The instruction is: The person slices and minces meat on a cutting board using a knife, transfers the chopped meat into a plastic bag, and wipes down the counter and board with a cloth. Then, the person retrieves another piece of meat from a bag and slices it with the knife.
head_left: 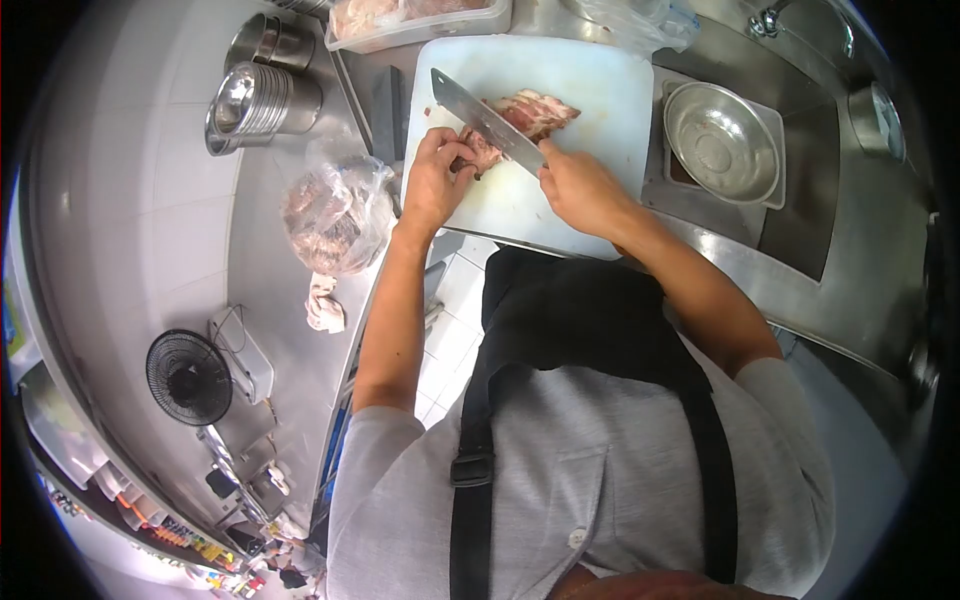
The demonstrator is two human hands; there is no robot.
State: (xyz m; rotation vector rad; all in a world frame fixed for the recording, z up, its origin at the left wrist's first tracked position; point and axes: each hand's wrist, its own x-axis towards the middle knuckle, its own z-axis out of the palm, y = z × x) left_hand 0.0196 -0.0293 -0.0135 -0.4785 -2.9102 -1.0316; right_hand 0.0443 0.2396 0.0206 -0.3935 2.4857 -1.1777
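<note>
Meat (538, 112), lying on the cutting board (605, 170) to both sides of the knife (487, 120). From my remote view, the left hand (437, 180) pinches its smaller portion with bent fingers; the right hand (582, 190) is wrapped around the knife. I judge that a slip of the slick meat could bring the edge against the left hand. Meat: moist, pink-and-white, ragged; board: smooth, round-cornered; knife: flat, metallic.
</note>
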